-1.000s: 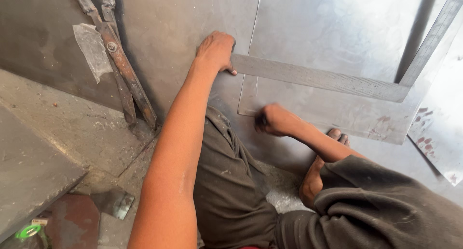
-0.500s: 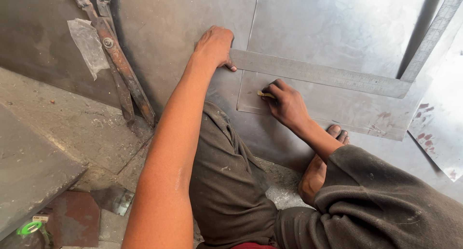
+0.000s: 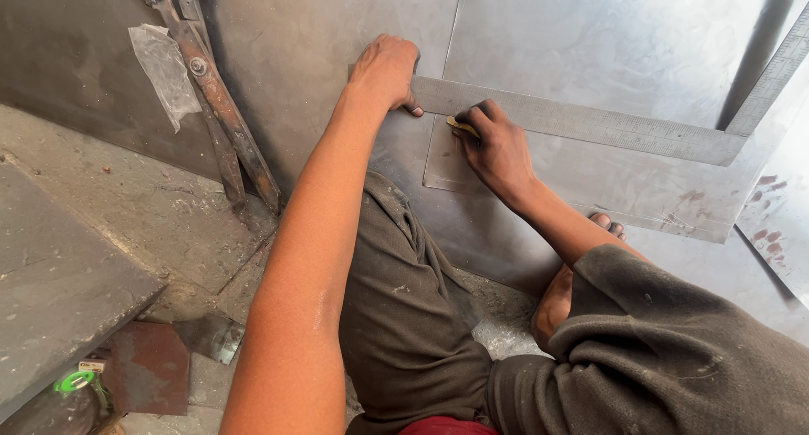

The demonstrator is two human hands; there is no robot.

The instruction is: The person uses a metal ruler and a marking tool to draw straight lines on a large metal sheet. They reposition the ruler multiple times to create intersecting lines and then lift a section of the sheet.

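My left hand (image 3: 386,71) presses down on the left end of a long steel square ruler (image 3: 590,125) that lies across grey metal sheets (image 3: 590,39) on the floor. My right hand (image 3: 497,148) grips a small yellowish marking tool (image 3: 462,126), its tip against the lower edge of the ruler near the left end. The ruler's other arm (image 3: 779,68) runs up to the right. A smaller sheet piece (image 3: 607,186) lies under the ruler.
Large rusty metal shears (image 3: 221,106) lie at the upper left beside a scrap of clear plastic (image 3: 164,64). A concrete step (image 3: 59,283) is at the left, with a rusty plate (image 3: 150,366) and a green-capped item (image 3: 74,381) below it. My bare foot (image 3: 607,226) rests on the sheet.
My right hand has moved up and left from the lower sheet to the ruler's lower edge, bringing the marking tool against it. My left hand stays on the ruler's end.
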